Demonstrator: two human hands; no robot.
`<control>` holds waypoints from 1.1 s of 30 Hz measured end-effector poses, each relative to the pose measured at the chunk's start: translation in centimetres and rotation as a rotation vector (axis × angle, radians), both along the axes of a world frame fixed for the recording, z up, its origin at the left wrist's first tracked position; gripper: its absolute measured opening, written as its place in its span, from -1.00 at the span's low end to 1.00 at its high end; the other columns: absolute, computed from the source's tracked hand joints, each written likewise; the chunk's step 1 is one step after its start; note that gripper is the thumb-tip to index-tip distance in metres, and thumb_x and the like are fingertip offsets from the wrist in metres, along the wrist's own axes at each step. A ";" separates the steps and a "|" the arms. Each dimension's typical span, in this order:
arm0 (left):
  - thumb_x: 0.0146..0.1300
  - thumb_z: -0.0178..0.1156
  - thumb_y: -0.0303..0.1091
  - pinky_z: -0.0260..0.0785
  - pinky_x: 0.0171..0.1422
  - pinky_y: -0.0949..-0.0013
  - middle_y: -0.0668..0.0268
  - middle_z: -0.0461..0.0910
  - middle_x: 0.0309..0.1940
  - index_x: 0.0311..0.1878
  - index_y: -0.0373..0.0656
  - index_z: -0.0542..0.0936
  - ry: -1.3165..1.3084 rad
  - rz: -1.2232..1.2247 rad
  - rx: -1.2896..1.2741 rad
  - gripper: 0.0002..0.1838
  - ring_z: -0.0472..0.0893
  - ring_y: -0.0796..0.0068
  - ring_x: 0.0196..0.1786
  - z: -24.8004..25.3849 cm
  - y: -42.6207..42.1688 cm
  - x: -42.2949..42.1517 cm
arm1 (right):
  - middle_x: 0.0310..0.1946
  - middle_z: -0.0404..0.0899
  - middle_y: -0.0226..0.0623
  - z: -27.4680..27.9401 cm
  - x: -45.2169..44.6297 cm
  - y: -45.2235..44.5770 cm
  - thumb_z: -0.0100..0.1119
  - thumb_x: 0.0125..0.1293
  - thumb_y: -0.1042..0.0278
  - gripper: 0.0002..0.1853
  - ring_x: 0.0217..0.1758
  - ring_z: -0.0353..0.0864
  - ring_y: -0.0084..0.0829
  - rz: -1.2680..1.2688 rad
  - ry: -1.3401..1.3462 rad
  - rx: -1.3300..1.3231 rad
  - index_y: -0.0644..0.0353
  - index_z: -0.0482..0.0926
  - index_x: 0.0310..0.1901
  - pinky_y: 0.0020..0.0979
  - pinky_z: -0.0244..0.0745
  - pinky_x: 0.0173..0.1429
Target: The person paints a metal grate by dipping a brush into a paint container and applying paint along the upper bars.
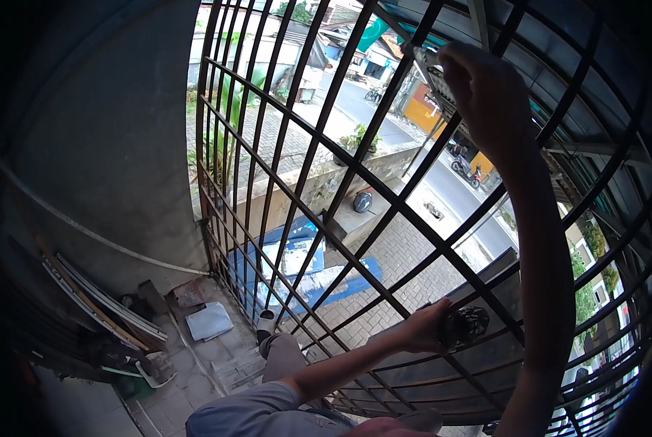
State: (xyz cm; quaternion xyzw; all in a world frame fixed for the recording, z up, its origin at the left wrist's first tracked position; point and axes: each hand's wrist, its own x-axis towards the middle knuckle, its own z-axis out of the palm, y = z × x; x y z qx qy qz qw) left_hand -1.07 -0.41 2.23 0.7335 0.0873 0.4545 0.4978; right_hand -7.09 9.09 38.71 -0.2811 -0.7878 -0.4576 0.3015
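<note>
- Beside the metal grille (401, 204), a container (464, 326) with dark, glossy contents is held by the left hand (426, 325). The fingers are clamped around its side; contact between container and bars cannot be confirmed.
- The right hand (479, 80) is raised to the upper bars, with its fingers curled. Whether a tool or a bar is gripped cannot be told, as the fingertips are hidden.
- Risk, container: if the grip is loosened or the rim is knocked against a bar, the contents could be spilled, assuming that they are liquid.
- Risk, right arm: balance could be lost if the raised arm is stretched too far, since the other hand is occupied.
- Below the hands, a foot (266, 320) is placed near the lower edge of the grille. If the foot is shifted without looking, footing could be lost.
- On the floor farther left, a white sheet (209, 321) and long strips (107, 306) are laid near the wall (107, 138). The strips could be tripped over if stepped on.
- Beyond the bars, a blue cover (355, 278) is spread over paving; it could be stained by drips falling outward. A motorcycle (466, 172) is seen farther off, by the road.
</note>
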 end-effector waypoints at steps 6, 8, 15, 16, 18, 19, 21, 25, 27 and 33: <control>-0.15 0.62 -0.22 0.54 0.11 0.11 0.01 0.59 -0.02 0.22 -0.15 0.33 -0.024 0.004 0.007 -0.12 0.67 -0.05 0.04 0.0 0.0 0.0 | -0.42 0.74 -0.17 -0.2 0.1 -0.5 0.24 0.47 0.37 -0.89 -0.32 0.80 -0.16 -0.081 0.012 -0.169 0.17 0.68 -0.20 -0.11 0.69 -0.11; -0.14 0.62 -0.22 0.54 0.10 0.11 0.01 0.59 -0.03 0.22 -0.15 0.33 -0.024 0.001 0.004 -0.13 0.67 -0.06 0.04 0.0 -0.1 0.1 | -0.42 0.74 -0.17 -0.3 0.6 0.2 0.26 0.46 0.37 -0.91 -0.32 0.80 -0.15 0.004 0.029 -0.086 0.16 0.70 -0.19 -0.13 0.70 -0.13; -0.18 0.65 -0.18 0.54 0.05 0.08 0.03 0.59 -0.05 0.25 -0.14 0.29 -0.021 0.012 0.032 -0.06 0.68 -0.06 0.00 -0.3 0.0 0.4 | -0.39 0.75 -0.22 -2.3 0.0 -0.5 0.26 0.46 0.35 -0.90 -0.29 0.82 -0.23 -0.103 -0.099 -0.134 0.14 0.70 -0.19 -0.19 0.73 -0.12; -0.19 0.65 -0.19 0.54 0.05 0.08 0.03 0.59 -0.05 0.25 -0.14 0.28 -0.018 0.004 0.025 -0.05 0.68 -0.07 0.00 -0.2 0.0 0.3 | -0.42 0.74 -0.23 -1.2 0.2 -0.4 0.25 0.47 0.35 -0.90 -0.33 0.81 -0.24 -0.055 -0.112 -0.054 0.14 0.70 -0.20 -0.21 0.73 -0.14; -0.18 0.64 -0.20 0.54 0.05 0.07 0.03 0.59 -0.05 0.26 -0.13 0.28 -0.018 0.006 0.026 -0.06 0.68 -0.06 0.00 -0.2 0.1 0.3 | -0.39 0.76 -0.20 0.5 0.5 -0.3 0.23 0.48 0.36 -0.89 -0.30 0.83 -0.24 -0.066 -0.051 -0.038 0.11 0.73 -0.15 -0.23 0.74 -0.17; -0.18 0.64 -0.21 0.54 0.05 0.07 0.03 0.59 -0.05 0.26 -0.13 0.28 -0.017 0.004 0.030 -0.06 0.68 -0.06 0.01 -0.2 0.0 0.3 | -0.34 0.77 -0.18 0.3 0.8 -0.2 0.24 0.49 0.35 -0.89 -0.28 0.82 -0.23 -0.071 -0.050 -0.051 0.11 0.72 -0.09 -0.20 0.71 -0.13; -0.17 0.63 -0.22 0.54 0.05 0.07 0.03 0.59 -0.05 0.26 -0.13 0.29 -0.012 0.008 0.033 -0.07 0.68 -0.07 0.01 -0.4 0.1 0.3 | -0.29 0.77 -0.17 -0.7 0.7 -0.6 0.26 0.49 0.34 -0.89 -0.27 0.81 -0.23 -0.105 -0.098 -0.063 0.11 0.70 -0.05 -0.17 0.70 -0.10; -0.16 0.63 -0.22 0.53 0.06 0.06 0.03 0.60 -0.05 0.26 -0.13 0.29 -0.017 0.003 0.020 -0.08 0.68 -0.07 0.01 -0.2 0.0 0.1 | -0.30 0.78 -0.20 -3.0 0.0 -0.8 0.27 0.46 0.34 -0.85 -0.24 0.85 -0.24 -0.175 -0.172 -0.149 0.18 0.72 -0.06 -0.17 0.79 -0.06; -0.16 0.63 -0.22 0.54 0.06 0.07 0.03 0.60 -0.04 0.27 -0.13 0.29 -0.006 -0.005 0.015 -0.07 0.68 -0.07 0.01 -0.1 0.1 0.1 | -0.32 0.77 -0.20 -1.5 -0.2 -0.5 0.27 0.46 0.34 -0.87 -0.26 0.84 -0.25 -0.171 -0.166 -0.077 0.18 0.71 -0.09 -0.17 0.77 -0.14; -0.17 0.65 -0.20 0.54 0.08 0.08 0.02 0.60 -0.03 0.28 -0.14 0.28 -0.017 0.009 0.026 -0.04 0.69 -0.06 0.02 -0.3 0.1 0.3 | -0.39 0.68 -0.20 -3.9 0.1 -1.1 0.27 0.43 0.41 -0.94 -0.36 0.76 -0.20 -0.066 -0.117 -0.204 0.15 0.63 -0.14 -0.19 0.65 -0.19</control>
